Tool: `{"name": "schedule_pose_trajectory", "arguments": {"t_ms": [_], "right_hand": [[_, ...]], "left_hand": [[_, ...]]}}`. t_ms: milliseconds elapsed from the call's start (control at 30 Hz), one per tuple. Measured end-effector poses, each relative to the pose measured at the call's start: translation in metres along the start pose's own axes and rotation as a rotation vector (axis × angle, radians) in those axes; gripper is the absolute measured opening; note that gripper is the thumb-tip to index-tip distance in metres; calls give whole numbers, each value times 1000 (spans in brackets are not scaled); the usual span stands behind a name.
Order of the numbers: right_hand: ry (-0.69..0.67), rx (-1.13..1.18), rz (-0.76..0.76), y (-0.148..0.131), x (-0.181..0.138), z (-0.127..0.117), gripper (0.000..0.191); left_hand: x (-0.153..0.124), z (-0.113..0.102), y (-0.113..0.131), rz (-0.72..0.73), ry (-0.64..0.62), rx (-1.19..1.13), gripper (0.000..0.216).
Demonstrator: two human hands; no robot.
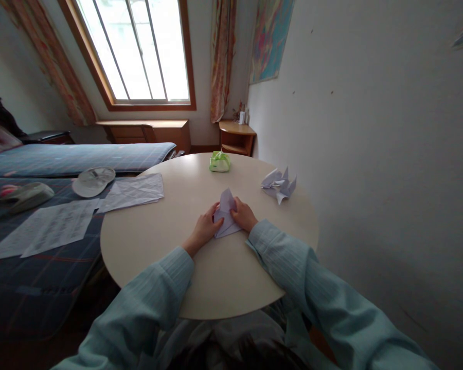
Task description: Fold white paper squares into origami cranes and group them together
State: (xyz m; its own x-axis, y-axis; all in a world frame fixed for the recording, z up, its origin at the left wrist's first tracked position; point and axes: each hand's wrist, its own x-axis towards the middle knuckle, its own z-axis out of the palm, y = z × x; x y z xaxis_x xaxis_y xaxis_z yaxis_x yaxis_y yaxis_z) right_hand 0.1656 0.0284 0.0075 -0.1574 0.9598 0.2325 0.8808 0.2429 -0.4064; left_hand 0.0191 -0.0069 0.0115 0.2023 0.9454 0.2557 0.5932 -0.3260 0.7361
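A partly folded sheet of white paper point(226, 226) lies at the middle of the round table, its narrow top flap pointing away from me. My left hand point(205, 226) grips its left edge, thumb on top and fingers around the side. On the opposite edge my right hand point(244, 214) is closed, its thumb pressing the paper near the flap. The fingers beneath the sheet are hidden. To the right, apart from both hands, stand several folded paper pieces point(280, 185) with pointed tips, bunched together.
The round cream table point(150, 257) fills the middle. At its far side sits a green tissue pack point(219, 161). Loose paper sheets point(135, 191) overlap its left edge and the bed point(34, 288), where a cap point(93, 181) lies. A white wall point(370, 180) borders the right.
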Motion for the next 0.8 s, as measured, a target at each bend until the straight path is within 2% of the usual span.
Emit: {"name": "schedule_pose_trajectory", "arguments": {"t_ms": [100,267,500,800], "right_hand": [[11,2,-3,1,0,0,22],[16,5,-3,1,1,0,21],[31,-16,1,1,1,0,19],[64,-24,71,3,0,-2,20]], "left_hand": [[-1,1,-2,56,-40,14,56],[0,11,-13,229,-129,104,66],[0,19,-21,231,-203,233,72],[-2,15,-13,215,-266,204,68]]}}
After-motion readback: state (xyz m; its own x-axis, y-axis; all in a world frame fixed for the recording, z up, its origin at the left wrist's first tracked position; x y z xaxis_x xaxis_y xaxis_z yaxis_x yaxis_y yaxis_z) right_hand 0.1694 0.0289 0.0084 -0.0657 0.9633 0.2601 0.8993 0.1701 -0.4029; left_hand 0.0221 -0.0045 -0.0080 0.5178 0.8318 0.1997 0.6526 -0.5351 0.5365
